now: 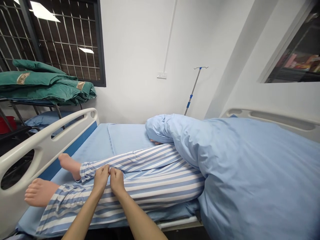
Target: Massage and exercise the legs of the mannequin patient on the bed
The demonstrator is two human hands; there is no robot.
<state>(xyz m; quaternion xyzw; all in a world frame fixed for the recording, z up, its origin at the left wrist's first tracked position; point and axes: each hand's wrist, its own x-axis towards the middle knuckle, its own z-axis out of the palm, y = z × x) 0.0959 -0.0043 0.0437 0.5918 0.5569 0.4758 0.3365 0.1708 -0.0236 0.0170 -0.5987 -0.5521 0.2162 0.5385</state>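
Note:
A person lies on a hospital bed, legs in blue-and-white striped pyjama trousers (140, 168), with bare feet (69, 165) toward the left. My left hand (101, 180) and my right hand (117, 181) sit side by side, each pinching the striped cloth of the upper leg just above its ankle. The other bare foot (40, 192) rests near the white bed rail (42, 143). A pale blue duvet (250, 173) hides the person's upper body, and only a small patch of skin shows at its edge.
A white headboard rail (272, 120) stands at the right. An IV pole (193, 90) rises beyond the bed. Past the left rail, folded green quilts (45, 85) lie on a metal rack, below a barred window (65, 40). A blue sheet (130, 140) covers the mattress.

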